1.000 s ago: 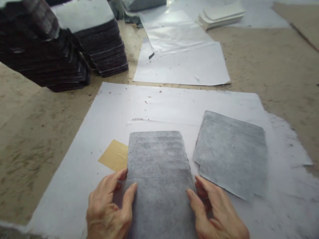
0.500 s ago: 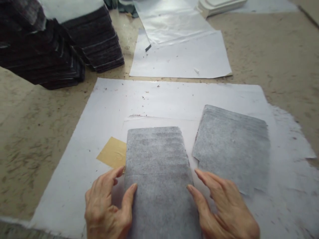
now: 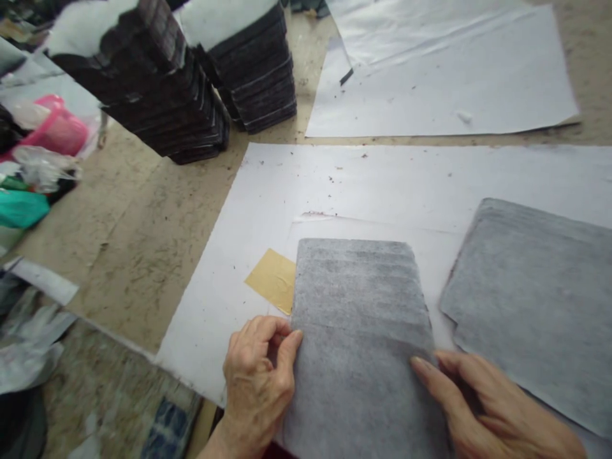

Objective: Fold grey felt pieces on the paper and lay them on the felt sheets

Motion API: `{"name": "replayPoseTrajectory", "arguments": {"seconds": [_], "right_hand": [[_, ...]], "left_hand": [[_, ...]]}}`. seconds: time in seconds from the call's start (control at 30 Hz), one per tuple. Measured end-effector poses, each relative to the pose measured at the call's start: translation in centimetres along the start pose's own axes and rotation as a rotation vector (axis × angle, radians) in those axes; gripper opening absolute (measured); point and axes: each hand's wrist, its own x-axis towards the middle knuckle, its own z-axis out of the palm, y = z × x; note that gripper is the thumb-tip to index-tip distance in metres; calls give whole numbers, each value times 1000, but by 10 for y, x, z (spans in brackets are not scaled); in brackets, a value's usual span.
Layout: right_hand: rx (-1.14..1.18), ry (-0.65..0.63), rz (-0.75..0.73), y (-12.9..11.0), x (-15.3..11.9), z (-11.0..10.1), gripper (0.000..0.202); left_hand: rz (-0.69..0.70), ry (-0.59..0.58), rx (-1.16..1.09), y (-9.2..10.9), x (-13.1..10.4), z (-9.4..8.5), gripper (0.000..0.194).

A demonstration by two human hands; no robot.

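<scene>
A stack of grey fabric-like sheets (image 3: pixel 358 306) lies on white paper (image 3: pixel 382 172) in front of me. My left hand (image 3: pixel 262 376) pinches its left edge, the thumb resting on top. At the right edge, my right hand (image 3: pixel 478 395) grips the same stack between thumb and fingers. Another grey stack (image 3: pixel 535 293) lies to the right, at an angle. A yellow square (image 3: pixel 273 279) sits on the paper, touching or partly under the left side of the middle stack.
Two tall dark stacks (image 3: pixel 157 95) (image 3: pixel 253 70) stand at the back left. More white sheets (image 3: pixel 430 95) lie at the back. A pink container (image 3: pixel 60 127) and plastic bags (image 3: pixel 45 169) are at the far left, beyond the tabletop (image 3: pixel 143 223).
The view has swung left, so things appear farther right. Both hands have closed in on the edges of the middle stack; the fingers were more spread before.
</scene>
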Motion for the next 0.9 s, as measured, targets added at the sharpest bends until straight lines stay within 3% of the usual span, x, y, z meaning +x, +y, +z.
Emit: {"name": "replayPoseTrajectory", "arguments": {"seconds": [0.47,0.7,0.9], "right_hand": [[11,-117,146,-5,9,-1,28],[107,33,142,-26,14,-7,31],[138,15,176,-32,12,-8,26]], "left_hand": [[41,-31,71,-2,1,-2,21],[107,-22,108,-16,0,0,25],[125,-75,138,-29,4,0,25]]}}
